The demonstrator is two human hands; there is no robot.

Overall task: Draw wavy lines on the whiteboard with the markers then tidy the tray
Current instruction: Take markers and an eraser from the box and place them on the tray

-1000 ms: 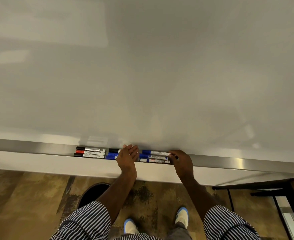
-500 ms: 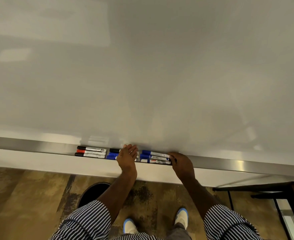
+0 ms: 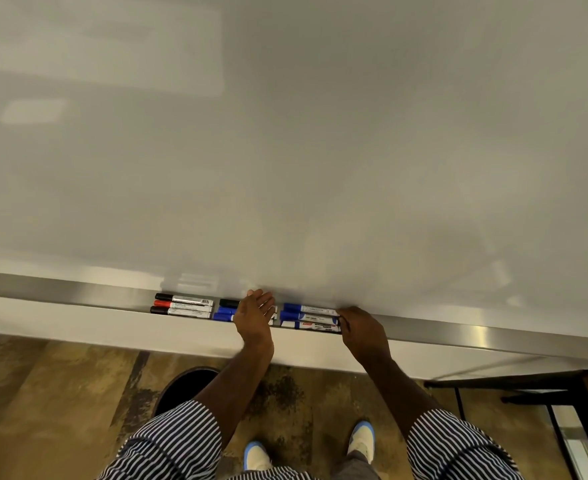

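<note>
A blank whiteboard (image 3: pixel 303 140) fills the upper view. Along its lower edge runs a metal tray (image 3: pixel 458 330) with markers lying in three groups. At the left lie two black-capped markers and a red one (image 3: pixel 183 306). The middle group of a black and blue markers (image 3: pixel 226 310) is half hidden under my left hand (image 3: pixel 255 315), which lies flat on it with fingers straight. The right group of three blue markers (image 3: pixel 311 317) lies between my hands. My right hand (image 3: pixel 361 329) touches its right ends with curled fingers; its fingertips are hidden.
A dark round bin (image 3: pixel 185 386) stands on the worn wooden floor (image 3: pixel 60 403) below the tray. A black metal frame (image 3: pixel 527 382) stands at the lower right. My shoes (image 3: pixel 256 457) are close under the board.
Both hands stay in nearly the same place on the tray. The marker groups have barely shifted.
</note>
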